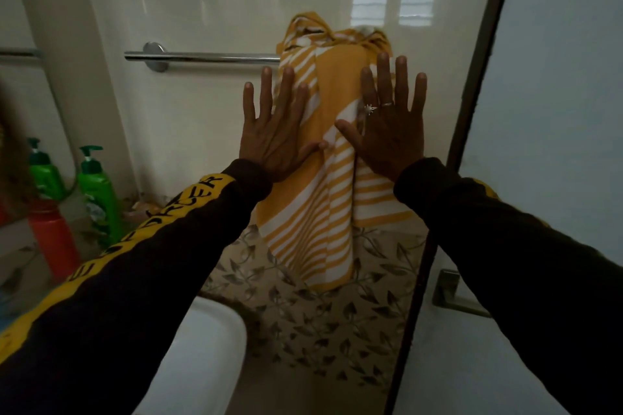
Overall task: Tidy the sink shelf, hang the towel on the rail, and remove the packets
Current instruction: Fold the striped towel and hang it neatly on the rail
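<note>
Yellow-and-white striped towel (323, 158) hangs over the rail's (202, 57) right end on the far wall. Left hand (274, 138) and right hand (392, 131) lie spread flat on it, gripping nothing. Green bottle (97, 192) and red bottle (54, 239) stand left, white sink (209, 347) near.

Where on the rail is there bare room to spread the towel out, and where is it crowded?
The rail is bare from its round wall mount to the towel, which sits bunched at the door end. The left hand and right hand lie flat on it. The shelf by the green bottle and red bottle is crowded.
</note>
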### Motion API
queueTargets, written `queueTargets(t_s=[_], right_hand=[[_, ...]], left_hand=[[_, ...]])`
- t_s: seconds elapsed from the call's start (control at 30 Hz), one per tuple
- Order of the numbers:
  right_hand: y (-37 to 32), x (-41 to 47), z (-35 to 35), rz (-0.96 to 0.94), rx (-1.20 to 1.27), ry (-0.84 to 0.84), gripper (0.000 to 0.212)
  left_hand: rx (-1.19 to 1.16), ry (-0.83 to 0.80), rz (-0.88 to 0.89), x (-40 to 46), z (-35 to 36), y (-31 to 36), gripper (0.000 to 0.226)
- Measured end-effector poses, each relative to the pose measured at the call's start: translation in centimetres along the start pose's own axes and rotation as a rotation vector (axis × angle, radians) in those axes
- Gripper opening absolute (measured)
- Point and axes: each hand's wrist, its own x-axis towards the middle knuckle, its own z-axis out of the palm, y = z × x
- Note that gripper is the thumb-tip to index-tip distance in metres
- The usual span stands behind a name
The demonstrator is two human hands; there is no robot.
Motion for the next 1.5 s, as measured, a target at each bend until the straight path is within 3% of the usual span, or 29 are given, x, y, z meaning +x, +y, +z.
queueTargets(t_s=[0.17,0.37,0.53,0.73,0.83,1.0,1.23,1.5], right_hand=[[0.8,-0.8,0.6,0.068,0.051,-0.052,0.09],[0.5,-1.0,1.8,0.286,0.37,-0.164,0.1],[0.1,-1.1,2.8,0.364,0.7,-0.2,0.092],[-0.1,-1.7,3.5,0.313,0.703,-0.17,0.077],[0.2,-2.5,4.3,0.332,0.78,-0.213,0.077],[1.1,-3.9,5.1,0.378,0.854,-0.138,0.068],[1.8,-5.1,5.5,0.321,0.843,-0.114,0.055],[0.1,-6.9,5.4,0.465,0.909,-0.136,0.04]], left_hand=[[-0.05,-0.024,-0.036,0.6,0.9,1.7,0.102],[-0.369,-0.107,-0.299,1.7,1.4,3.9,0.106],[-0.632,-0.03,-0.459,2.3,1.3,5.2,0.103],[-0.896,0.073,-0.537,1.8,1.2,5.8,0.09],[-0.886,0.066,-0.546,1.4,1.3,6.0,0.072],[-0.835,0.078,-0.675,0.9,1.7,7.2,0.039],[-0.755,0.115,-0.744,-0.1,2.0,9.0,0.035],[-0.723,0.094,-0.761,-2.0,1.2,10.6,0.033]])
